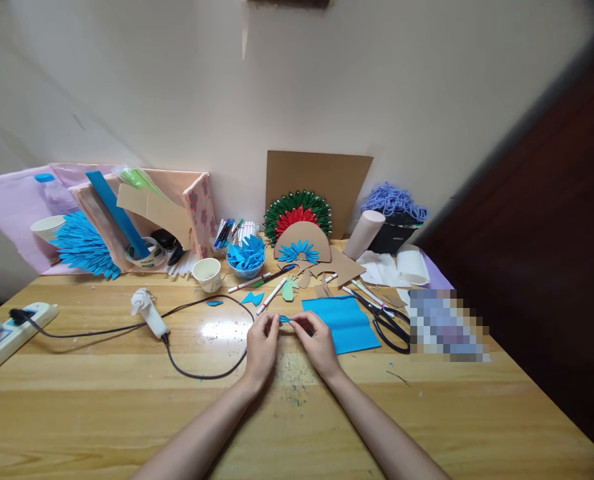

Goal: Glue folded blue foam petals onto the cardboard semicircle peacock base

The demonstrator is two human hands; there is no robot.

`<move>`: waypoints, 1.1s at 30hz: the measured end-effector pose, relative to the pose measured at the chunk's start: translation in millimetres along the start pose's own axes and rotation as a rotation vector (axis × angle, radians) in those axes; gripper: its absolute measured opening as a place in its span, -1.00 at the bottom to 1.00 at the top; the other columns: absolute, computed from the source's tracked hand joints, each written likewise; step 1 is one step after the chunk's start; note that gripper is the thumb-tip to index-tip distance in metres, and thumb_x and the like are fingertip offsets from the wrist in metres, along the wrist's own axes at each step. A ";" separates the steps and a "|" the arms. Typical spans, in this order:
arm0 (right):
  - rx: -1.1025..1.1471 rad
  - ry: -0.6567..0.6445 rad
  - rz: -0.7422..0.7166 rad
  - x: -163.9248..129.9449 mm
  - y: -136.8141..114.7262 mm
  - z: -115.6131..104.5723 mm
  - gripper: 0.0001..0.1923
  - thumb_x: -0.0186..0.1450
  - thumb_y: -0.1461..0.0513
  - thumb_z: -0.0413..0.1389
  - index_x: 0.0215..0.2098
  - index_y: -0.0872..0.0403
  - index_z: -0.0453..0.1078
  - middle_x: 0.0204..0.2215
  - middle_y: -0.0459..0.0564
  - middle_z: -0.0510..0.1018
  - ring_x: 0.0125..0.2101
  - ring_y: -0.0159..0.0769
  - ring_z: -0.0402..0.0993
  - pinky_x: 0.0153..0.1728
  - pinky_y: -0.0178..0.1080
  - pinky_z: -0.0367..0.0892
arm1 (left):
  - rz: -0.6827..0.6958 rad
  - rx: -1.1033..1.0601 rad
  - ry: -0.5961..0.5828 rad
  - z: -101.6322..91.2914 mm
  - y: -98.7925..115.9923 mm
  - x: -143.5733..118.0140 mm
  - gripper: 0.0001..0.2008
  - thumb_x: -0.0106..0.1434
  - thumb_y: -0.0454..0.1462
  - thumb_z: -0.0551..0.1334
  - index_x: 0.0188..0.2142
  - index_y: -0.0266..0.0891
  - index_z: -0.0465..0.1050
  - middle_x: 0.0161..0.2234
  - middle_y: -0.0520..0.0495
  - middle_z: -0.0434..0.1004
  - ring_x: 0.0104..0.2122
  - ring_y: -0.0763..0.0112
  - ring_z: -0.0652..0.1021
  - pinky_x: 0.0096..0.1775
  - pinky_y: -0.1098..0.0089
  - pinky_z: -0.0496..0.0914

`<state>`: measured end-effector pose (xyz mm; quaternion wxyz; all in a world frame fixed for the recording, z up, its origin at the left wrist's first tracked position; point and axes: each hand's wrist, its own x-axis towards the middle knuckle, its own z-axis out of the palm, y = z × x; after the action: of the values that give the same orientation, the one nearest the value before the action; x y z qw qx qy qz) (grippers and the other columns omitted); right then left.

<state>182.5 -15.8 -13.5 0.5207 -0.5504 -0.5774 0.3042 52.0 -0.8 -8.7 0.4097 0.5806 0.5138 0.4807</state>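
We are pinching a tiny blue paper piece [287,321] in the middle of the frame, low over the wooden table [101,400]. Our left hand [261,347] and right hand [319,341] are both clamping fingertips on it, one at each end. It looks like we are folding it. Next, we think, it needs a careful press along the crease. A flat blue paper sheet [344,323] is lying just right of our hands, with black scissors [387,323] beside it.

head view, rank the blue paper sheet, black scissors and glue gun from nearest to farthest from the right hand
1. blue paper sheet, just beside the right hand, on its right.
2. black scissors, farther right, past the sheet.
3. glue gun, far to the left, beyond the left hand.
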 end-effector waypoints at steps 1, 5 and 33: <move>-0.005 0.004 -0.002 0.2 0.4 0.5 -0.83 0.21 0.14 0.07 -0.39 0.08 0.39 -0.42 -0.01 0.48 -0.37 -0.27 0.42 -0.33 -0.26 0.34 | -0.003 0.001 -0.004 -0.2 0.4 -0.1 -0.74 0.21 -0.13 0.07 -0.42 -0.26 0.39 -0.43 -0.04 0.45 -0.37 0.35 0.44 -0.28 0.39 0.28; -0.021 0.008 -0.017 0.5 0.8 1.8 -0.84 0.22 0.16 0.06 -0.39 0.08 0.40 -0.43 -0.02 0.47 -0.37 -0.27 0.42 -0.34 -0.27 0.34 | -0.018 -0.013 -0.050 -0.9 2.0 -0.8 -0.74 0.21 -0.13 0.07 -0.40 -0.26 0.40 -0.43 -0.03 0.45 -0.38 0.37 0.44 -0.28 0.41 0.28; -0.094 -0.015 -0.104 -2.6 -5.0 1.4 -0.84 0.25 0.17 0.02 -0.38 0.07 0.37 -0.43 -0.02 0.45 -0.41 -0.30 0.40 -0.41 -0.31 0.33 | -0.058 -0.126 -0.081 -0.3 -0.6 -0.4 -0.75 0.17 -0.11 0.13 -0.41 -0.27 0.39 -0.48 -0.01 0.43 -0.45 0.41 0.46 -0.36 0.44 0.32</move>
<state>179.2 -19.1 -10.0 0.5051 -0.5412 -0.6227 0.2534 51.6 -1.2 -9.3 0.4796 0.5575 0.4821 0.4761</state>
